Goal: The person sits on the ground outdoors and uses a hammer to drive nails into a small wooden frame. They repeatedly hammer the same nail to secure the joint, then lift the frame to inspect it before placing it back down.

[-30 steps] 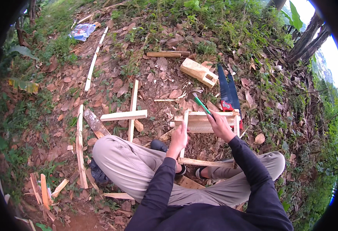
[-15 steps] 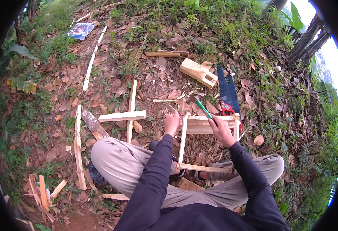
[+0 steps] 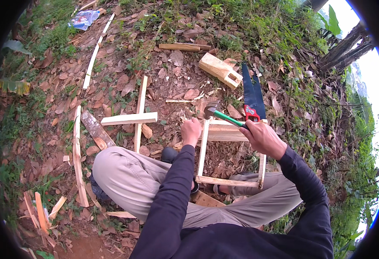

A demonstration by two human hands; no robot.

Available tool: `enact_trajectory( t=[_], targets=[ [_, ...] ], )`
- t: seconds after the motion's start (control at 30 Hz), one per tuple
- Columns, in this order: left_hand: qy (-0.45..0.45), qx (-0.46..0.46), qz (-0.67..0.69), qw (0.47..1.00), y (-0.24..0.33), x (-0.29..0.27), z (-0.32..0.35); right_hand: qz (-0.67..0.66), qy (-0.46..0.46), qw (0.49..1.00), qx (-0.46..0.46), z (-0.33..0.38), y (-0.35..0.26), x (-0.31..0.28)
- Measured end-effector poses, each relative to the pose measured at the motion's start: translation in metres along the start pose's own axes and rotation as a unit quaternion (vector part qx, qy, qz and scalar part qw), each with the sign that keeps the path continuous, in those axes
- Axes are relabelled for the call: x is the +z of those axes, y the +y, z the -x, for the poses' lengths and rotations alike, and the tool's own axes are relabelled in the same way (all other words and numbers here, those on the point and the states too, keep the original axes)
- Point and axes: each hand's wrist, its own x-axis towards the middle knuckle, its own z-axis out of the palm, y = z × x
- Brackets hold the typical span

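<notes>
In my right hand (image 3: 264,138) is a claw hammer (image 3: 227,118), gripped by its green handle, its metal head pointing left above the ground. The left hand (image 3: 191,131) is closed beside the upper left corner of a pale wooden frame (image 3: 203,149); what its fingers pinch, if anything, is too small to make out. The rectangular frame stands between my bent legs, its near bar close to my shins. Under its far side rests a thick wooden beam (image 3: 226,134). My right hand partly hides the frame's far right corner.
Beyond the frame lie a handsaw (image 3: 253,97) with a red handle and a notched wooden block (image 3: 220,70). Two crossed strips (image 3: 129,118) lie left of my hands, near long thin slats (image 3: 77,151). Wood offcuts (image 3: 42,213) stand at lower left. Dry leaves and grass cover the slope.
My right hand has moved right and slightly up, and the hammer's handle now lies flatter. The left hand stays closed near the frame's corner. The whole view has shifted slightly.
</notes>
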Motion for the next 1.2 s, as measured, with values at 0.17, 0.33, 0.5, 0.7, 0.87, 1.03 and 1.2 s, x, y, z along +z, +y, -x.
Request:
enact_trajectory(
  t=[0.17,0.33,0.5,0.7,0.87,1.03,1.2],
  targets=[
    [-0.019,0.004,0.017,1.0,-0.003,0.002,-0.004,0.016,0.025,0.999,-0.018,-0.007,-0.01,-0.014],
    [-0.056,-0.007,0.017,0.998,-0.01,0.007,-0.012,0.069,-0.02,0.997,-0.023,-0.011,-0.004,-0.008],
    [-0.057,-0.023,0.029,0.998,-0.015,0.005,-0.013,-0.024,0.107,0.991,-0.074,-0.015,-0.041,-0.023],
    [-0.057,0.001,-0.005,0.998,-0.01,0.008,-0.01,0.03,0.013,0.999,0.001,0.003,0.006,0.03],
    [-0.075,-0.035,0.001,0.997,-0.011,0.004,-0.012,-0.023,0.043,0.999,0.004,0.01,-0.021,0.017],
    [-0.057,-0.027,0.003,0.998,-0.006,0.002,-0.009,-0.037,0.1,0.994,-0.005,0.004,-0.028,0.007],
    [-0.023,-0.021,0.007,0.999,-0.012,0.016,-0.016,-0.022,0.068,0.997,-0.005,0.009,-0.007,0.03]
  ],
)
